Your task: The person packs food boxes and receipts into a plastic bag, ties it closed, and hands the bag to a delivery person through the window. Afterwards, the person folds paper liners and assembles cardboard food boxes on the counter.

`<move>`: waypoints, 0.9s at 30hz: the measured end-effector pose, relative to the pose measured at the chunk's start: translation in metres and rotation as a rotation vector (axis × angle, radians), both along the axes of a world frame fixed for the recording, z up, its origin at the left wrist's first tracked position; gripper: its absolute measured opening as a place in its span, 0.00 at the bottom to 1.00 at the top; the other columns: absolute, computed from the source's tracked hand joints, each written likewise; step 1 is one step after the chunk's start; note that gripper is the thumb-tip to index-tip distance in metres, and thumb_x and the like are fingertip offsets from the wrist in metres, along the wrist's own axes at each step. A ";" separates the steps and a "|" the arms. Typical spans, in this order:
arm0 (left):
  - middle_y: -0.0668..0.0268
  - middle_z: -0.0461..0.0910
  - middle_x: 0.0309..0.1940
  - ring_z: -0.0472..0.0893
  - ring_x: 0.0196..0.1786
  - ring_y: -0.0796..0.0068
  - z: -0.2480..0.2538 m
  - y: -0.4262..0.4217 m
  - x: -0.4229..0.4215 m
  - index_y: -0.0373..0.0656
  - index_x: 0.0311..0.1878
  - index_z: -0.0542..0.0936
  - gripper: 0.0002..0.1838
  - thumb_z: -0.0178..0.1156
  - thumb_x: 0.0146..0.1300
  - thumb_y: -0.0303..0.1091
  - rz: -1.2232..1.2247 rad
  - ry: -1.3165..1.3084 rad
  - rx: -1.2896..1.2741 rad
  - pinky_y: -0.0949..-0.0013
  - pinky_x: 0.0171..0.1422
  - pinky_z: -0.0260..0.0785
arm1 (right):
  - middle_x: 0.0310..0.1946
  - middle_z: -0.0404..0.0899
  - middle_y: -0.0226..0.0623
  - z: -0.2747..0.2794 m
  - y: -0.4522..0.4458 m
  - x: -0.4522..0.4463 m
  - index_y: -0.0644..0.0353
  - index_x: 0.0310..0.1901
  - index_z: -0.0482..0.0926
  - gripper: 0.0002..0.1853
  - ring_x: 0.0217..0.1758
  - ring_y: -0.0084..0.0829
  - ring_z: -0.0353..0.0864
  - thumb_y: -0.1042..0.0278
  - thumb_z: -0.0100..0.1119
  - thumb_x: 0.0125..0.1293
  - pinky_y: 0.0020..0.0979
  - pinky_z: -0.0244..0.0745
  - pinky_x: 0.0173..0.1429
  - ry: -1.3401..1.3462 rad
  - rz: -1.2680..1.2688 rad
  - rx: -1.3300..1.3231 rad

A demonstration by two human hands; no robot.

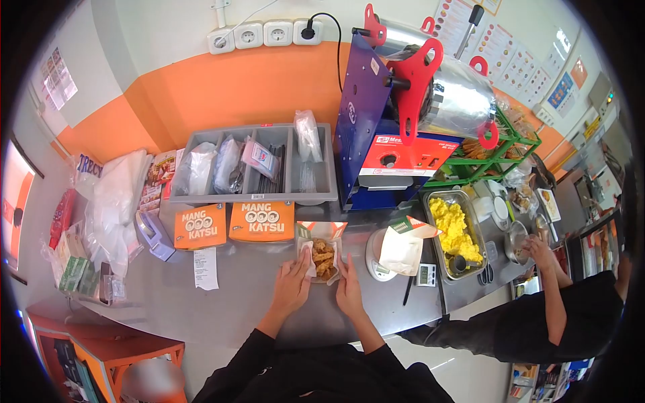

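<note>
An open paper takeaway box (322, 232) sits on the steel counter in front of me, its lid raised at the back. Inside it lie brown fried pieces (324, 259), which look like battered chicken, on a white liner. My left hand (293, 282) presses along the box's left side with its fingers together. Against the right side rests my right hand (349, 289), so the box is held between both palms. Just to the right, a second open box (401, 254) with a white liner stands on a round white scale (377, 271).
Two closed orange boxes (262, 221) stand behind my left hand, below a grey cutlery tray (252, 197). A sealing machine (410, 144) rises at the back. Rightward are a timer (426, 275), a black pen (408, 291), a metal pan of yellow food (457, 232) and a co-worker (564, 316).
</note>
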State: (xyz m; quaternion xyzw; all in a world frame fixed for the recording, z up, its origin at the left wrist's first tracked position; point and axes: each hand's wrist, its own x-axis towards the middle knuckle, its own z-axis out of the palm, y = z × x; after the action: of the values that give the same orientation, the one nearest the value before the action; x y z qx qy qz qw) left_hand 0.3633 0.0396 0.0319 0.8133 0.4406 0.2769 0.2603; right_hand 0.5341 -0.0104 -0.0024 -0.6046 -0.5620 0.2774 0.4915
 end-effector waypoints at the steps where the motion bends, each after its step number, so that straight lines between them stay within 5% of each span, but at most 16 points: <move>1: 0.62 0.61 0.70 0.69 0.52 0.53 -0.002 -0.001 0.002 0.41 0.72 0.57 0.36 0.48 0.56 0.28 0.019 0.020 0.034 0.61 0.65 0.58 | 0.66 0.65 0.49 0.001 -0.001 0.001 0.64 0.71 0.46 0.33 0.68 0.41 0.64 0.85 0.35 0.63 0.32 0.56 0.69 -0.107 0.001 -0.003; 8: 0.58 0.61 0.69 0.67 0.55 0.53 -0.038 0.014 -0.015 0.38 0.71 0.59 0.36 0.46 0.54 0.28 -0.015 -0.435 -0.100 0.59 0.67 0.56 | 0.65 0.67 0.45 0.014 -0.006 0.002 0.63 0.70 0.52 0.29 0.69 0.37 0.64 0.83 0.36 0.65 0.31 0.55 0.69 0.261 -0.096 -0.100; 13: 0.53 0.58 0.70 0.66 0.55 0.52 -0.001 0.002 -0.011 0.37 0.70 0.59 0.39 0.45 0.48 0.28 -0.151 -0.038 0.036 0.58 0.67 0.56 | 0.65 0.67 0.45 -0.001 -0.002 -0.005 0.64 0.69 0.52 0.30 0.69 0.35 0.64 0.84 0.36 0.64 0.31 0.55 0.69 -0.094 -0.019 0.017; 16: 0.52 0.57 0.70 0.66 0.55 0.51 0.009 -0.001 -0.014 0.38 0.70 0.58 0.40 0.46 0.48 0.29 -0.099 0.026 0.027 0.58 0.67 0.56 | 0.65 0.67 0.47 -0.005 0.001 -0.002 0.62 0.70 0.51 0.33 0.69 0.39 0.65 0.86 0.37 0.61 0.32 0.54 0.70 0.129 -0.001 -0.021; 19: 0.51 0.58 0.69 0.66 0.56 0.50 0.008 -0.001 -0.019 0.38 0.70 0.58 0.40 0.46 0.47 0.28 -0.059 -0.041 0.032 0.58 0.67 0.56 | 0.59 0.72 0.47 0.016 -0.006 -0.002 0.62 0.65 0.61 0.30 0.64 0.41 0.69 0.85 0.42 0.58 0.32 0.56 0.68 0.159 -0.101 -0.017; 24: 0.50 0.67 0.57 0.69 0.55 0.53 0.044 -0.034 -0.022 0.37 0.65 0.64 0.35 0.47 0.47 0.20 0.165 -0.319 0.106 0.58 0.61 0.62 | 0.46 0.76 0.44 0.071 -0.024 0.074 0.63 0.48 0.75 0.21 0.47 0.43 0.73 0.84 0.51 0.48 0.40 0.66 0.55 -0.597 -0.568 0.028; 27: 0.54 0.73 0.47 0.75 0.48 0.60 0.064 -0.058 -0.010 0.37 0.59 0.69 0.29 0.49 0.49 0.18 0.065 -0.443 -0.005 0.62 0.54 0.67 | 0.43 0.77 0.36 0.067 -0.029 0.126 0.57 0.43 0.81 0.17 0.46 0.44 0.70 0.78 0.57 0.49 0.42 0.66 0.52 -0.825 -0.356 -0.059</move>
State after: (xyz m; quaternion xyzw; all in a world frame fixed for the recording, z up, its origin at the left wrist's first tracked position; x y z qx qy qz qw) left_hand 0.3530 -0.0184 0.0962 0.7172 0.3993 0.4560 0.3438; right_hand 0.6604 -0.0390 0.0645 -0.7657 -0.5900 -0.0597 0.2490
